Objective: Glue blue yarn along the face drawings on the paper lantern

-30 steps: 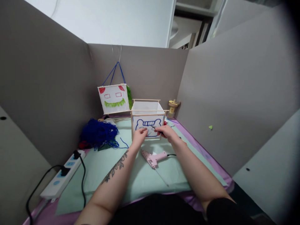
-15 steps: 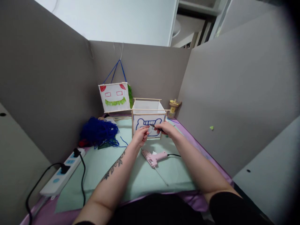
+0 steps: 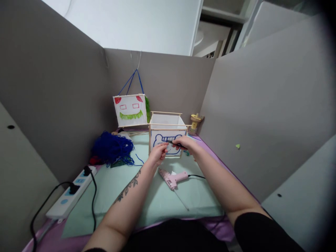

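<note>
A white paper box on a wooden stick frame (image 3: pixel 166 128) stands on the pale green mat (image 3: pixel 118 185), with a blue yarn outline on its front face. My left hand (image 3: pixel 158 153) is pinched at the lower front of that face. My right hand (image 3: pixel 184 143) grips a thin dark tool (image 3: pixel 173 142), its tip pointing left against the face. A pink glue gun (image 3: pixel 172 178) lies on the mat just below both hands.
A finished paper box with a red and green face (image 3: pixel 130 110) hangs by blue cords at the back. A tangle of blue yarn (image 3: pixel 112 148) lies to the left, a white power strip (image 3: pixel 70 194) nearer. A yellow spool (image 3: pixel 194 122) stands in the back corner. Grey partitions (image 3: pixel 262 105) enclose the desk.
My right hand rose from the lower right of the box face to its middle, bringing the dark tool's tip into view. My left hand stayed pinched at the face.
</note>
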### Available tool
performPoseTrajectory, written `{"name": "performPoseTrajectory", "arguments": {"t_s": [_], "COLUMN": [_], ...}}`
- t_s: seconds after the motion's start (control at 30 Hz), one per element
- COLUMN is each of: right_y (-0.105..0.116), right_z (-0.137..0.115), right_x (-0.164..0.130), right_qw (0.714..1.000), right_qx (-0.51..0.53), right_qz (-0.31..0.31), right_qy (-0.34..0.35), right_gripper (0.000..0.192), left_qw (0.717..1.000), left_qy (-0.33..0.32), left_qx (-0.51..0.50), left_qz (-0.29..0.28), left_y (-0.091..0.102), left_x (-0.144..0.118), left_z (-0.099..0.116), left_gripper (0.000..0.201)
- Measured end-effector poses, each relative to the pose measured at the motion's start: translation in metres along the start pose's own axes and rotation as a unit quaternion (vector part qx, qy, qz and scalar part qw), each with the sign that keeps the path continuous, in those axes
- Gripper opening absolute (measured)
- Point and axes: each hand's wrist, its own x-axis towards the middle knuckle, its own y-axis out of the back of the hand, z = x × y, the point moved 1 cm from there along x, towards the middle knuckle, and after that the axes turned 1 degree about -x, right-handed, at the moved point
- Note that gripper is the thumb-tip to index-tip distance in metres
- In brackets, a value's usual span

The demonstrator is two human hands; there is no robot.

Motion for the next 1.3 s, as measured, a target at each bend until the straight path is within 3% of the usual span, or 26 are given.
{"name": "performPoseTrajectory", "arguments": {"t_s": [0.17,0.6,1.13,1.3], "right_y": [0.000,-0.004,-0.008,-0.007], "right_z": [0.007,-0.003,-0.003,0.000], "right_x": [0.003,0.003,0.009,0.008], "right_qw": [1.000,1.000,0.999,1.000], "right_qx": [0.007,0.004,-0.022,0.000], "right_qz": [-0.003,-0.006,0.031,0.011], "right_qy": [-0.012,0.001,0.016,0.011], "right_gripper": [0.022,0.021,0.013,0.021], "left_qw": [0.999,1.000,1.000,1.000], "left_qy": [-0.007,-0.014,-0.007,-0.012], "left_qx": [0.003,-0.007,-0.004,0.005], "left_qz": [0.031,0.014,0.017,0.023], "left_y": [-0.001,-0.002,0.000,0.001], "left_x": [-0.001,-0.002,-0.007,-0.008], "left_z": [0.000,0.002,0.003,0.003], "left_gripper": [0.032,0.038,0.031,0.032]}}
